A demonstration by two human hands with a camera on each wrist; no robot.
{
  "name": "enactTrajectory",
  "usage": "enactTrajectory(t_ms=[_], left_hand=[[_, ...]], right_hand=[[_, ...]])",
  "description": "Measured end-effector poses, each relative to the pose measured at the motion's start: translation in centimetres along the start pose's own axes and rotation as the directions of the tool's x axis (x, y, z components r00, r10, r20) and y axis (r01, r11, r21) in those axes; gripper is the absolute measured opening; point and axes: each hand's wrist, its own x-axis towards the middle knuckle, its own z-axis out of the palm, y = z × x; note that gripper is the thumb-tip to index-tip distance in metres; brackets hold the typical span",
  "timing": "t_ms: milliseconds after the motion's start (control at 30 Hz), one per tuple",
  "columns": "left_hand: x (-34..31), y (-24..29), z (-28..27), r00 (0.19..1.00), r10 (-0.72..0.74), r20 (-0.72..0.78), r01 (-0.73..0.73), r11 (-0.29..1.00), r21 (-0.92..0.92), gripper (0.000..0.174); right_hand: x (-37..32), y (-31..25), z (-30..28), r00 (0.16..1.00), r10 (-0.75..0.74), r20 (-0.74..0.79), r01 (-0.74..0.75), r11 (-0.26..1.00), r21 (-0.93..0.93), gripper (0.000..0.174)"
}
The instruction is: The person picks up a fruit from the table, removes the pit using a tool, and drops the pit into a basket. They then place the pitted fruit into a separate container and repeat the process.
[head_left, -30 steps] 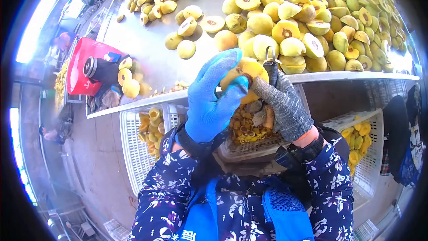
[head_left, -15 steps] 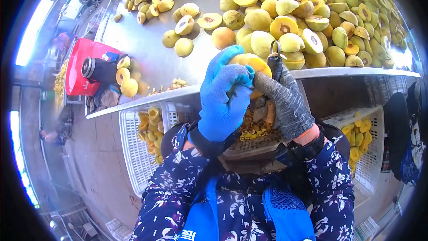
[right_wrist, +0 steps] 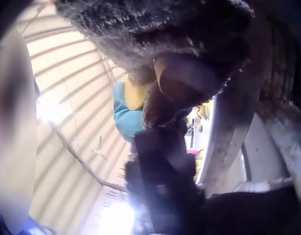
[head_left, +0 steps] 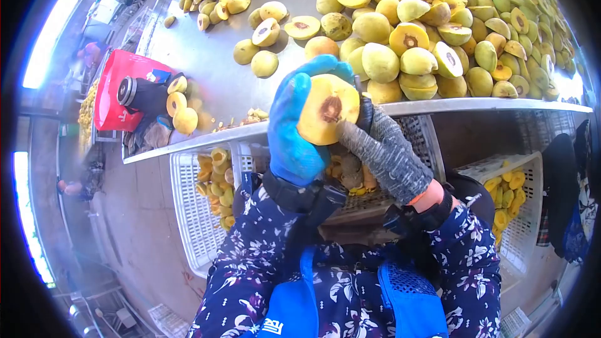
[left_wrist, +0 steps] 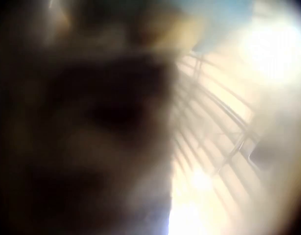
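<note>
My left hand (head_left: 291, 128), in a blue glove, holds a halved yellow peach (head_left: 313, 122) from below and the side. The cut face is turned up, with brown at the pit in its middle. On my right hand (head_left: 391, 153) is a grey knit glove; its fingers curl round the dark handle of a tool (head_left: 365, 112), and the thumb meets the peach's edge. Most of the tool is hidden by the hand. Blue glove (right_wrist: 127, 120) and yellow flesh (right_wrist: 134, 97) show past the grey glove in the right wrist view. The left wrist view is mostly dark and blurred.
A metal table (head_left: 206, 75) carries a large heap of peach halves (head_left: 463, 37), a red bag (head_left: 119, 97) and a dark flask (head_left: 147, 96). White crates stand below, with peach pieces in the left crate (head_left: 188, 213) and the right crate (head_left: 523, 213).
My left hand has turned over and shifted slightly, so the peach half's cut face now shows. The fingers that covered it have moved behind and under it. The right hand still holds the tool.
</note>
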Motion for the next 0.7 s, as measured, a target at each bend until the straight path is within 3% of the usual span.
enactTrajectory(t_ms=[33, 67, 100, 133, 233, 367, 433, 600, 700], left_hand=[[0.1, 0.0, -0.4, 1.000, 0.000, -0.001, 0.000, 1.000, 0.001, 0.047], [0.3, 0.1, -1.1, 0.995, -0.088, -0.048, 0.079, 0.983, -0.168, 0.047], [0.5, 0.1, -1.7, 0.980, -0.182, -0.080, 0.146, 0.931, -0.335, 0.046], [0.5, 0.1, -2.0, 0.980, -0.160, -0.121, 0.116, 0.943, -0.310, 0.045], [0.2, 0.0, -2.0, 0.997, -0.046, -0.057, 0.037, 0.988, -0.147, 0.044], [-0.3, -0.3, -2.2, 1.000, -0.006, -0.020, 0.005, 0.999, -0.049, 0.042], [-0.5, -0.7, -2.6, 0.998, 0.039, -0.041, -0.035, 0.994, 0.102, 0.040], [-0.9, -1.4, -2.6, 0.996, 0.054, -0.070, -0.047, 0.994, 0.102, 0.037], [-1.3, -1.3, -2.5, 0.994, 0.064, -0.091, -0.051, 0.989, 0.137, 0.036]], right_hand=[[-0.1, -0.3, -0.3, 1.000, 0.001, 0.001, -0.001, 1.000, 0.001, 0.034], [-0.3, -0.9, -0.6, 0.999, 0.022, -0.046, -0.037, 0.934, -0.355, 0.038], [-0.3, -1.3, -0.7, 0.995, 0.024, -0.096, -0.082, 0.746, -0.661, 0.043], [-0.2, -0.4, -1.0, 0.970, -0.243, -0.007, 0.151, 0.624, -0.767, 0.045], [-0.8, -0.6, -0.1, 0.988, -0.153, -0.009, 0.096, 0.661, -0.744, 0.042], [-0.6, 0.3, 0.3, 0.988, -0.141, 0.067, 0.142, 0.626, -0.767, 0.036], [-0.8, 0.3, 0.6, 0.988, -0.148, 0.034, 0.118, 0.606, -0.787, 0.033], [-1.0, 0.8, 0.5, 0.978, -0.192, 0.080, 0.178, 0.569, -0.803, 0.033], [-1.0, 1.4, 0.7, 0.997, -0.075, 0.022, 0.063, 0.603, -0.795, 0.035]])
